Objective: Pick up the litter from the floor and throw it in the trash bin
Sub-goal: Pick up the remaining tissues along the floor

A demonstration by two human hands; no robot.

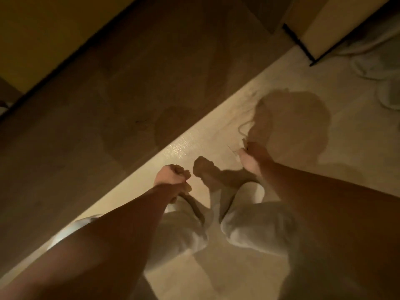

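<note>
Right hand [249, 158] reaching down, fingertips pinching small scrap [244, 142] on pale floor [216, 135]. Left hand [171, 176] hanging fisted, contents unclear. Pickup step going; next, lifting scrap, finding bin, none in view.

dim warm light, pale floor [346, 152], dark panel [129, 83]
</note>
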